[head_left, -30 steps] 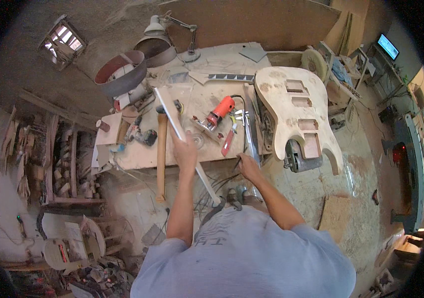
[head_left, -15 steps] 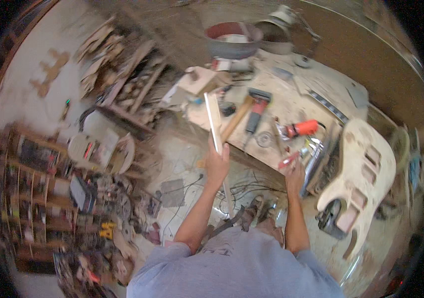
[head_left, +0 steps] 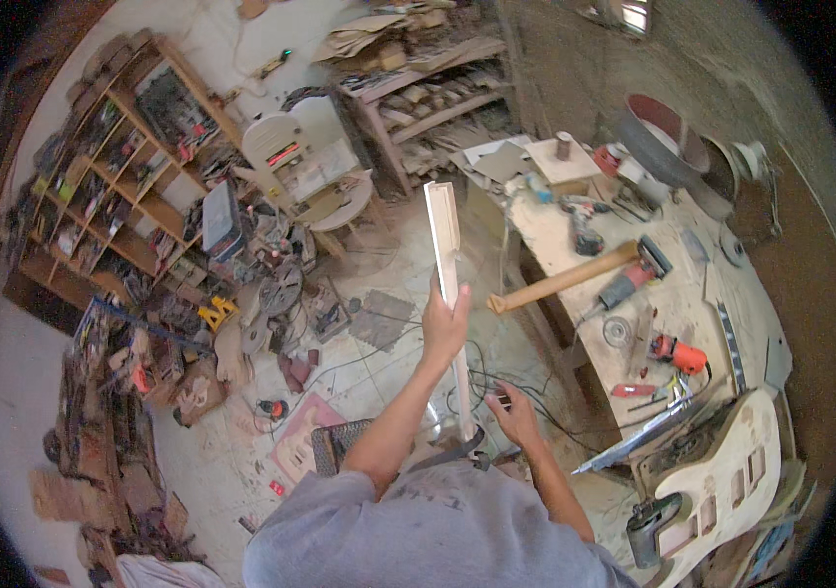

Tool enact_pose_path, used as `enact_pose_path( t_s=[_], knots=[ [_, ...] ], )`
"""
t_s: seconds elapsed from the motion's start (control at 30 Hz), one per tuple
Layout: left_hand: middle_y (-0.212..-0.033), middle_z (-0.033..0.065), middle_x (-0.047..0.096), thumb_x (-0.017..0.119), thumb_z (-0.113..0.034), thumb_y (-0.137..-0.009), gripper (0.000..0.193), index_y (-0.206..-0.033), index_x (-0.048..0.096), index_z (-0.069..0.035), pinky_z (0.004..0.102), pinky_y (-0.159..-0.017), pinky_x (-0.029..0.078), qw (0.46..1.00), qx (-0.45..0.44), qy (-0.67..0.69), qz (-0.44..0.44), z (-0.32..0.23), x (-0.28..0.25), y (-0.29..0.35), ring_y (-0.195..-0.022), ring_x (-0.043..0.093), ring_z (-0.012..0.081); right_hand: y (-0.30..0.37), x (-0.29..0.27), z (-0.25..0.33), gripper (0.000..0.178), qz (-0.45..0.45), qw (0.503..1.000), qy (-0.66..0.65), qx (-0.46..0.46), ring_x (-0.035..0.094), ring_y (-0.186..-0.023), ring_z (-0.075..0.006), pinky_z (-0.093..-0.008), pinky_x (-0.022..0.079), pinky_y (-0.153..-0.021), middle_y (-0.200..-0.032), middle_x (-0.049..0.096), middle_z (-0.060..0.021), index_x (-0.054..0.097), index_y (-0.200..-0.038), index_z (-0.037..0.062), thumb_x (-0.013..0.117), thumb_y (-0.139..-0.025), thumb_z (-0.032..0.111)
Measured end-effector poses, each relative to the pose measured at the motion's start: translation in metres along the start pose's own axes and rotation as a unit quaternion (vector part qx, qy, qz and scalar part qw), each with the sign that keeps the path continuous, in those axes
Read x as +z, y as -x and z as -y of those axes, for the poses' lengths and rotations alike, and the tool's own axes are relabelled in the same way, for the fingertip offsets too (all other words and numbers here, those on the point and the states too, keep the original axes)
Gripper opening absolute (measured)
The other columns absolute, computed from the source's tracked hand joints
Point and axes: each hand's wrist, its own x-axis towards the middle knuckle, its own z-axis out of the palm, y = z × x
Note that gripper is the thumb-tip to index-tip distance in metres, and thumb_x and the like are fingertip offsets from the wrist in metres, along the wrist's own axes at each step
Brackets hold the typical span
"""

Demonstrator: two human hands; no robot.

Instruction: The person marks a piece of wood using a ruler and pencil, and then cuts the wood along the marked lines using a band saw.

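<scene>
My left hand (head_left: 445, 328) is wrapped round a long pale wooden piece (head_left: 445, 225), shaped like a guitar neck. It stands nearly upright before me, its wider, stepped end up and its thin lower end reaching down toward my waist. My right hand (head_left: 518, 419) hangs over the floor between me and the workbench, with its fingers apart and nothing visible in them. Closest to it on the bench are a red-handled tool (head_left: 633, 390) and a long metal straightedge (head_left: 633, 436). A second, browner neck-shaped piece (head_left: 574, 277) juts over the bench's near edge.
The workbench (head_left: 574, 240) on the right carries a belt-sander-like tool (head_left: 628, 284), an orange power tool (head_left: 680, 355) and a drill (head_left: 584, 227). A pale guitar body (head_left: 731, 480) sits at its near end. Cables (head_left: 506, 367) trail over the floor. A cubbyhole shelf (head_left: 134, 157) stands left.
My view has swung left, bringing more of the floor and shelf into sight. My right hand has left the red-handled tool on the bench. My left hand still holds the pale neck-shaped piece.
</scene>
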Motion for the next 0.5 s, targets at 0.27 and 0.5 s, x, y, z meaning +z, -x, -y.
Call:
enact_pose_path(
  t_s=[0.27,0.5],
  knots=[
    [-0.089,0.0141,0.066,0.059,-0.039,-0.092,0.048,-0.115,0.054,0.002,0.0335,-0.06,0.054,0.936,-0.127,0.328,-0.018,0.063,-0.108,-0.025,-0.067,0.067,0.0224,-0.044,0.088,0.04,0.063,0.081,0.989,0.05,-0.117,0.062,-0.101,-0.0355,-0.0441,0.047,-0.087,-0.109,0.063,-0.0232,0.053,-0.127,0.0038,0.069,-0.081,0.044],
    [-0.078,0.0155,0.065,0.065,-0.057,-0.081,0.056,-0.095,0.063,-0.003,0.0487,-0.071,0.055,0.803,-0.094,0.588,-0.012,0.153,-0.229,-0.024,-0.078,0.065,0.0316,-0.068,0.158,0.122,0.043,0.166,0.971,0.157,-0.076,0.065,-0.074,-0.0351,-0.0445,0.048,-0.067,-0.08,0.066,-0.0205,0.066,-0.097,0.001,0.07,-0.08,0.04]
  ],
)
